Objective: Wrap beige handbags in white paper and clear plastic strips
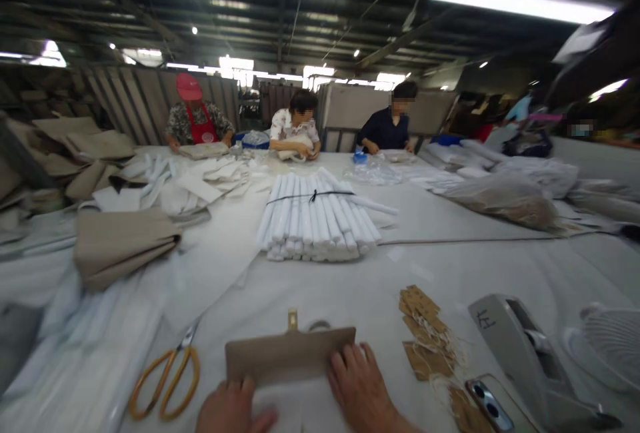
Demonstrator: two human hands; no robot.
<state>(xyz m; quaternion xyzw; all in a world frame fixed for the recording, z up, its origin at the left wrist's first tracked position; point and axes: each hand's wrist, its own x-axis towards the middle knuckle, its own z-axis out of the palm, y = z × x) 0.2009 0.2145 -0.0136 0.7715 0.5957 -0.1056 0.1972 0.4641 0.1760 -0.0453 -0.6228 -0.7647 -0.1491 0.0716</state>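
A: Start at the hands.

B: Left hand (227,410) at 7 o'clock of the brown strip (290,353); fingertips at its near edge, thumb spread away from them. Right hand (363,386) at 4 o'clock, palm down, fingers on the strip's right end. Cannot tell whether it pinches.

A: And the strip itself?

B: Nearest the wearer, lengthwise between both hands, on the bench (450,263). Use it as dial centre, 12 straight ahead.

A: Close by?

B: Scissors (186,348) at 9, yellow handles parted, tips pointing away. White rolls (75,366) beyond them, same bearing, blurred. Phone (493,406) between 3 and 4, lenses up, just beside brown tags (420,306), whose white strings tangle between 2 and 3. Grey dispenser (500,333) at 3, dark marks on its side; white fan (613,336) past it.

A: Just behind the strip?

B: Brass clasp (293,319) at 12; grey ring (319,324) to its right, partly hidden.

A: Mid-bench?

B: Folded cloth (117,243), brown, at 10. Bundle (315,220) of white tubes at 12, tied with black cord (330,192). Clear bags (505,190) toward 2.

A: Far edge?

B: Three workers. Red cap (189,86) and apron at 11; patterned shirt (280,125) at 12; dark shirt (377,128) at 1. All have hands on pale pieces.
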